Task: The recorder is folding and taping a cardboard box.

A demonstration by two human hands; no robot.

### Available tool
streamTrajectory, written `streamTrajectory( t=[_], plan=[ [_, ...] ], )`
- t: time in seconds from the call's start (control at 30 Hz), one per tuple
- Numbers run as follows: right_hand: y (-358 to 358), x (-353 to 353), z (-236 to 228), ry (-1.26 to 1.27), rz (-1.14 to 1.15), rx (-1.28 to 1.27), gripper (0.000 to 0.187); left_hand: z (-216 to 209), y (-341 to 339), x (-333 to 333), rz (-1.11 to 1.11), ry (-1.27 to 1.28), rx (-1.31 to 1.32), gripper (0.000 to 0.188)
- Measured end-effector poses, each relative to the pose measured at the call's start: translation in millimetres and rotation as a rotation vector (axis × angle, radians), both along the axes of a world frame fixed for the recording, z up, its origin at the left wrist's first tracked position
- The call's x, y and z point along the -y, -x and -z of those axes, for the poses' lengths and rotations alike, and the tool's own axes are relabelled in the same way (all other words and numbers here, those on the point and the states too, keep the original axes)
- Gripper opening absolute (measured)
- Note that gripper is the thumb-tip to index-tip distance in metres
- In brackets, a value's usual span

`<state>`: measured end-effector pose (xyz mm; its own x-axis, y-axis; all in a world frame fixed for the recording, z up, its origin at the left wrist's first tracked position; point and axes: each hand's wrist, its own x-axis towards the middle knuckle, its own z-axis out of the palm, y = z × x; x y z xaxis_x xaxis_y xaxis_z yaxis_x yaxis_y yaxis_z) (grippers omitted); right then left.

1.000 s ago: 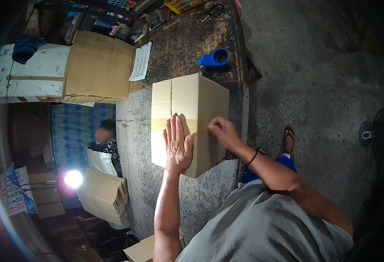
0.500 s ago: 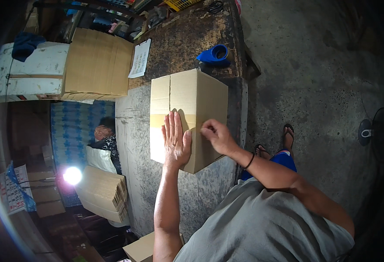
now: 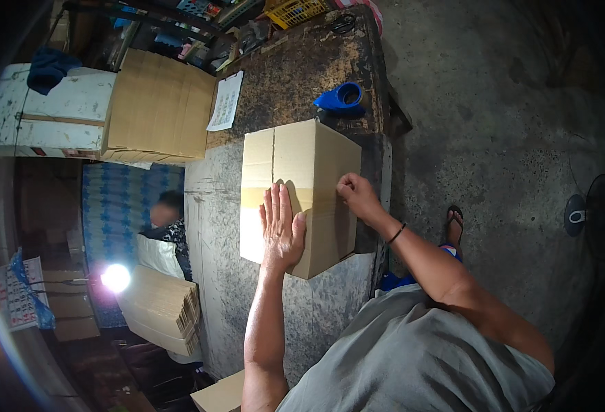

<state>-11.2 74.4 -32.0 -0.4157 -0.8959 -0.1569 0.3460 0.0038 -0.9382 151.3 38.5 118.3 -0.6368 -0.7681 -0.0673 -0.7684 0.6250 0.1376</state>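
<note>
A closed brown cardboard box (image 3: pixel 335 156) stands on the workbench in front of me. A strip of tan tape (image 3: pixel 252 198) runs across its top and over the edge onto the right side. My left hand (image 3: pixel 283 230) lies flat on the box top, fingers outstretched over the tape, thumb apart. At the right side of the box, my right hand (image 3: pixel 361 197) is closed, its fingers curled against or very near that face by the tape. What those fingers hold, if anything, is hidden. Beyond the box's far edge lies a blue tape dispenser (image 3: pixel 341 99).
The worn workbench (image 3: pixel 227 302) carries a clipboard with paper (image 3: pixel 226 101) at the far left. Flattened cardboard stacks (image 3: pixel 157 106) (image 3: pixel 159 305) stand along its left side, near a bright lamp (image 3: pixel 115 278). Another person (image 3: pixel 168 213) is at the left. A yellow crate (image 3: pixel 295 12) sits at the far end.
My right hand has slid rightward and a little away from me, from the box's top right edge along its right side. The left hand stays flat on top. The view has shifted slightly.
</note>
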Motion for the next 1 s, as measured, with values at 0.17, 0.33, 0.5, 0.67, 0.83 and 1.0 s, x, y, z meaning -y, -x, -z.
streamTrajectory(
  t=[0.17,0.33,0.5,0.67,0.83,1.0],
  plan=[
    [-7,-15,-67,0.217,0.046,-0.116,0.015,-1,-3,-3,0.004,-0.002,-0.006,0.068],
    [-13,-7,20,0.024,0.003,-0.042,0.013,-2,1,-1,-0.011,-0.010,0.006,0.069],
    [-8,-11,-70,0.297,0.075,-0.107,0.016,-3,-1,-2,0.003,-0.005,0.000,0.069],
    [-8,-12,10,0.001,0.041,-0.014,0.014,0,0,0,-0.013,-0.008,0.019,0.069],
    [6,-11,-58,0.346,0.258,-0.737,0.007,-3,-1,0,-0.005,-0.028,0.001,0.068],
    [-33,-47,-30,0.611,-0.030,-0.808,0.008,-3,-2,-1,-0.028,-0.027,0.005,0.069]
  ],
)
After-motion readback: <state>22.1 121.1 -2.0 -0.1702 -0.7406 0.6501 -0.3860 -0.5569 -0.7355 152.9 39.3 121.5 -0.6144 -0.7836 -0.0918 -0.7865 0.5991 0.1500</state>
